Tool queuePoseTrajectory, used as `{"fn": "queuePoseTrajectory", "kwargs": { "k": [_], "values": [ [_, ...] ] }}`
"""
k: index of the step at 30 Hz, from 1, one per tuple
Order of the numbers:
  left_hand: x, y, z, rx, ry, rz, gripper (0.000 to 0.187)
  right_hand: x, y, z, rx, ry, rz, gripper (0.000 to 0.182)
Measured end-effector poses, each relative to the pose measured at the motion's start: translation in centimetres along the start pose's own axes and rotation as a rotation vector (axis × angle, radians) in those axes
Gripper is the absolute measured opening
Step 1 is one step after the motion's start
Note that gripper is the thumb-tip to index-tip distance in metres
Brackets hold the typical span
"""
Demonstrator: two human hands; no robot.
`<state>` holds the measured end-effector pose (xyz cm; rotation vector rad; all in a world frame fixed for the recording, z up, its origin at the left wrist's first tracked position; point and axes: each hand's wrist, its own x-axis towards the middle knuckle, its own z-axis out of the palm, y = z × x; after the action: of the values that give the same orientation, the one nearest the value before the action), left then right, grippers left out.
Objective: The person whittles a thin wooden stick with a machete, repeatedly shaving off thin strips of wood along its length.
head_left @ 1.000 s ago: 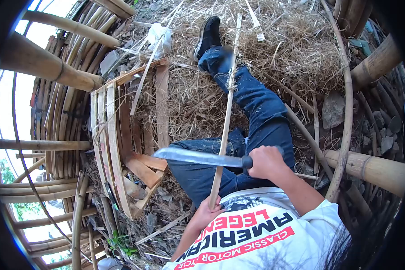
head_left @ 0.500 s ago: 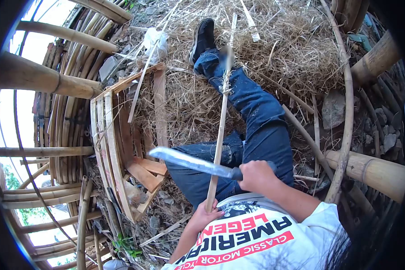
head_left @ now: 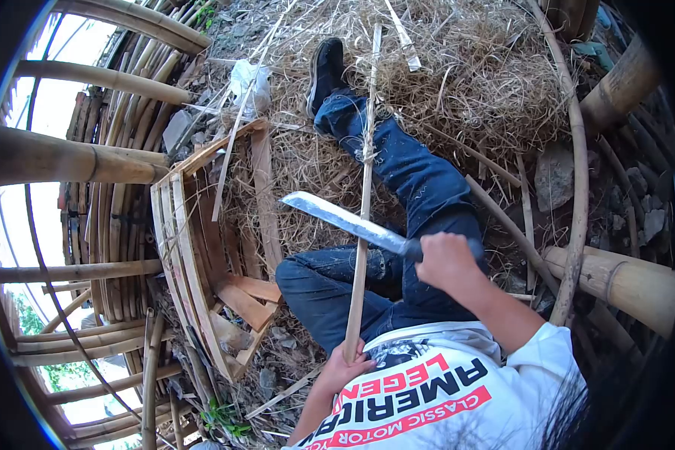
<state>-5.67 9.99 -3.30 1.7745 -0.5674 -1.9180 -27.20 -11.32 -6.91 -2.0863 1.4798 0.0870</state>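
My left hand is closed round the near end of a long bamboo strip, close against the shirt. The strip runs away from me over the bent leg and across the outstretched leg, with a tuft of curled shavings partway along. In my right hand is the dark handle of a machete. Its blade points left and crosses the strip in this view, around its middle.
Fibrous shavings cover the ground ahead. A slatted wooden crate stands at the left, beside a white plastic bag. Thick bamboo poles line the left; a stone and another pole lie right.
The machete and my right hand have moved forward along the strip, away from my body. My left hand keeps its hold on the strip's near end. The whole view has shifted slightly.
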Motion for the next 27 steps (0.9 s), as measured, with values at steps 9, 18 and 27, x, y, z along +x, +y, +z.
{"fn": "queuePoseTrajectory", "kwargs": {
  "k": [9, 18, 27],
  "values": [
    [-0.3, 1.0, 0.2, 0.08, 0.036, 0.028, 0.031, 2.8, 1.9, 0.2, -0.092, 0.044, -0.159, 0.021],
    [0.5, 0.8, -0.1, -0.008, -0.041, 0.035, 0.029, 2.9, -0.1, 1.0, 0.034, -0.018, -0.099, 0.018],
    [0.7, -0.1, -0.9, -0.092, -0.054, 0.011, 0.027, 4.9, 0.4, -0.3, -0.181, -0.051, -0.069, 0.02]
  ]
}}
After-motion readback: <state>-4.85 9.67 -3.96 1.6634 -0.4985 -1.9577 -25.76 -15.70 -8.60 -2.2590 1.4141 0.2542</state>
